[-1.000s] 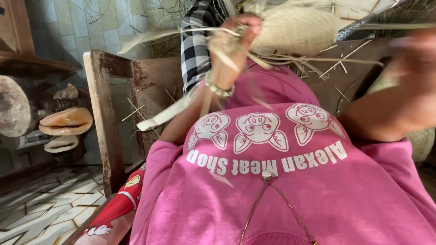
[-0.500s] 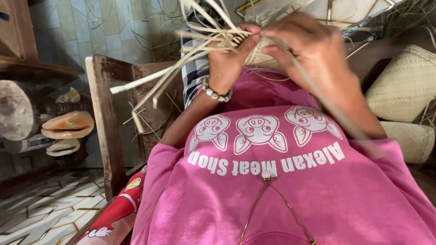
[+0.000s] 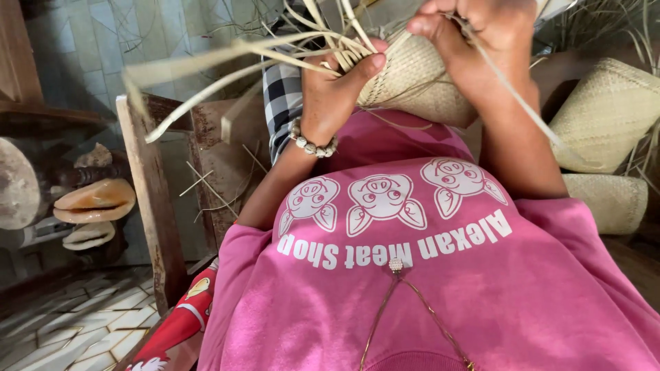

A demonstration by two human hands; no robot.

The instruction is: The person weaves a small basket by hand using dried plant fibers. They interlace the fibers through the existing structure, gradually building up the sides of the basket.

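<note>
head view: both hands now lower, left hand [image 3: 330, 103] pinching straw strips [image 3: 275, 58], right hand [image 3: 481, 48] gripping woven basket [image 3: 419, 82]

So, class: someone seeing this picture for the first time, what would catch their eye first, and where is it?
First, the two hands at the top centre: the left hand pinches loose pale strips fanning out to the left, and the right hand grips the half-woven straw piece. Below them the bright pink shirt fills the lower frame. Finished woven baskets sit at the right edge.
</note>
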